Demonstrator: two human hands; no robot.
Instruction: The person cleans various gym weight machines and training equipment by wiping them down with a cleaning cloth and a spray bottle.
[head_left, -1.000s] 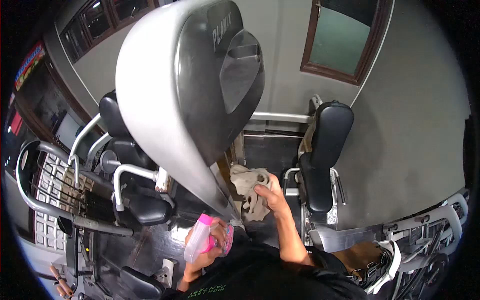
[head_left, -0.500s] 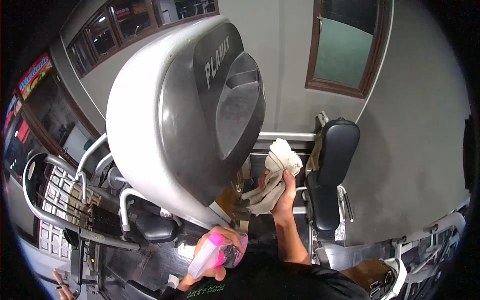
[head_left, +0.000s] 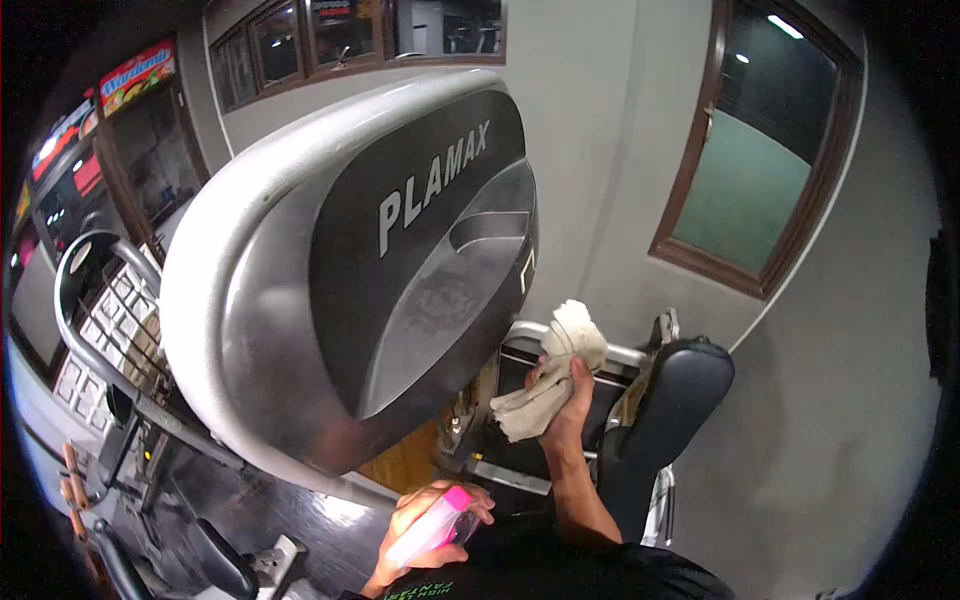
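Observation:
My left hand [head_left: 412,512] is wrapped round a clear spray bottle [head_left: 436,530] with a pink and white head, low in front of my chest; part of the bottle is hidden by the fingers. A crumpled off-white cloth [head_left: 540,400] is gripped in my right hand [head_left: 572,405], its upper end bunched above the thumb. Just left of the cloth stands a large silver and dark grey machine cover [head_left: 335,230] marked PLAMAX, with a moulded recess in its face. Neither hand touches the cover.
A black padded backrest [head_left: 680,400] stands close to the right of my right arm. Handlebars and frames of other gym machines [head_left: 130,350] crowd the left. Behind are a grey wall [head_left: 590,150] and a brown-framed window [head_left: 755,150].
My view has tilted up and swung, so the PLAMAX cover looks broader and its lettering larger. Both hands keep their holds; the bottle now sits slightly lower in view.

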